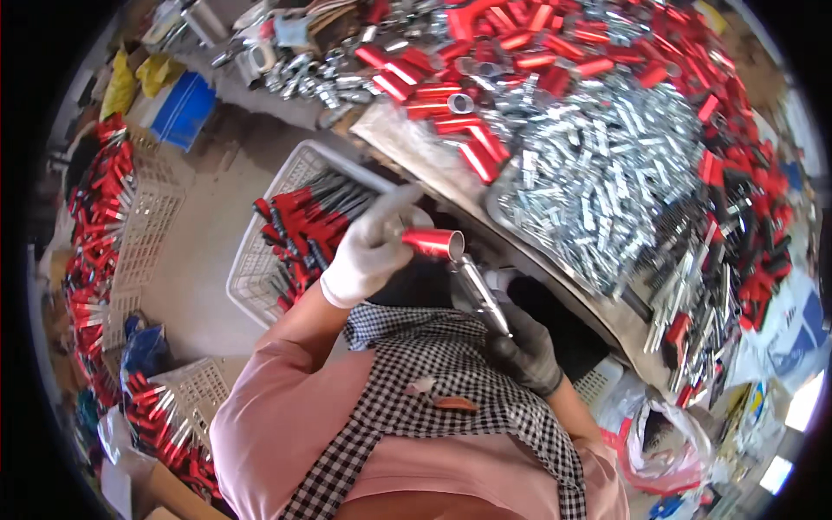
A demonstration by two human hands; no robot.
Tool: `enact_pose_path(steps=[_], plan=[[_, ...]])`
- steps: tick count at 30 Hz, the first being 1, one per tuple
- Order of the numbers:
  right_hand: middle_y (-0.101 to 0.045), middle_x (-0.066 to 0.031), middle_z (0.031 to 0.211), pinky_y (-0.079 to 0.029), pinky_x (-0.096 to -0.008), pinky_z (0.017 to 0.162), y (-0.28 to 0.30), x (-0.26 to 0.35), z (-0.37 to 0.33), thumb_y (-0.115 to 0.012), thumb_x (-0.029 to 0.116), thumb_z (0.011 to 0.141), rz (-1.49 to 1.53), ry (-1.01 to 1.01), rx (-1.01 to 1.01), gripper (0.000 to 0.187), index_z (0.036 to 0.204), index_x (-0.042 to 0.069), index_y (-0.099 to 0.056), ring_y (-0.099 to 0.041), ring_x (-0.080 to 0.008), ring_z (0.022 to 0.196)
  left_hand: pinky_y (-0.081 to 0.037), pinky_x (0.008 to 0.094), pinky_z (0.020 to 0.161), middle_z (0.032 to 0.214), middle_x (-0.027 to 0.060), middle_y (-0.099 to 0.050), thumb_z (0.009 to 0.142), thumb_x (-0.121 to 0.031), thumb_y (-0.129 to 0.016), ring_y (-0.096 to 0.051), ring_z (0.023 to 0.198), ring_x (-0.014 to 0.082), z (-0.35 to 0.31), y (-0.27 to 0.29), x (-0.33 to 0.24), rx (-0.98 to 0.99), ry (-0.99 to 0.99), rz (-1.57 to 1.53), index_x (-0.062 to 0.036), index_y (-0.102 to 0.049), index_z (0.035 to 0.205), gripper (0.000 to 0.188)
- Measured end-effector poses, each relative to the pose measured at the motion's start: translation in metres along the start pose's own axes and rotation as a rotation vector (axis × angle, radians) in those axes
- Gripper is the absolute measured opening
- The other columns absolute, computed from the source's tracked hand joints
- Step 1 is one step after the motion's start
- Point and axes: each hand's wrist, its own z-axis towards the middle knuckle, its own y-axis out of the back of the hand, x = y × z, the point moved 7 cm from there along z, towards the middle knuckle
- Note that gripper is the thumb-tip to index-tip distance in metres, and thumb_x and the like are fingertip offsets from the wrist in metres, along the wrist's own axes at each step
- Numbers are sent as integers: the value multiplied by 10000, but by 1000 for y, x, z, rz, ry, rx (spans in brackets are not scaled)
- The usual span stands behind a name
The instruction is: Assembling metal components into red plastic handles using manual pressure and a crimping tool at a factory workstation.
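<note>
My left hand (371, 250), in a white glove, is closed around one end of a shiny red metal tube (428, 242). The tube's open end points right. My right hand (527, 354), in a dark grey glove, grips a slim silver metal cylinder (479, 293). Its upper end is close by the tube's open mouth; I cannot tell whether the two touch. The fingers of my right hand are partly hidden behind the cylinder. Both hands are above my black-and-white checked apron (425, 368).
A bench (407, 143) ahead carries loose red tubes (481, 147) and a heap of small silver parts (598, 165). Beneath my left arm, a white plastic basket (251, 269) holds red-and-black parts. More baskets (147, 217) line the left side, below a blue bucket (184, 111).
</note>
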Motion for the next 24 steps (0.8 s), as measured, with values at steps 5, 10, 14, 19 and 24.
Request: enact_pose_path(steps=[5, 10, 14, 19, 24], plan=[[-535, 26, 847, -382, -205, 601, 7, 6, -24, -704, 398, 899, 229, 81, -143, 700, 1399, -16, -442, -458, -56, 685, -487, 299, 885, 1134, 69, -562, 717, 108, -507, -560, 1031, 154, 8, -82, -1, 273, 252, -92, 25, -313, 1469, 781], [-542, 19, 803, -387, -212, 560, 17, 9, -54, -731, 375, 880, 433, 79, -158, 680, 1385, 11, -458, -467, -62, 643, -494, 366, 923, 1080, 140, -610, 800, 115, -530, -622, 1046, 238, 34, -115, -18, 209, 2, -136, -110, -31, 1562, 938], [-540, 16, 774, -375, -221, 530, 22, -5, -58, -713, 336, 899, 402, 123, -185, 613, 1366, 16, -479, -467, -75, 603, -456, 524, 1036, 1163, 216, -593, 880, 28, -527, -596, 1170, 358, 33, -145, 1, 315, 91, -49, -88, -218, 1479, 684], [-534, 10, 758, -363, -220, 515, 16, -6, -64, -693, 305, 913, 552, 129, -144, 565, 1351, 12, -490, -458, -76, 583, -478, 472, 1015, 1121, 201, -612, 939, -72, -536, -640, 1088, 344, 36, -147, 5, 244, 66, 10, -16, -262, 1435, 570], [-533, 4, 736, -347, -207, 484, 23, -3, -56, -685, 309, 914, 615, 181, -153, 579, 1341, -29, -487, -446, -76, 547, -510, 409, 923, 1084, 211, -640, 960, -104, -527, -654, 1033, 313, 36, -159, 9, 238, 272, 63, 21, -380, 1363, 448]])
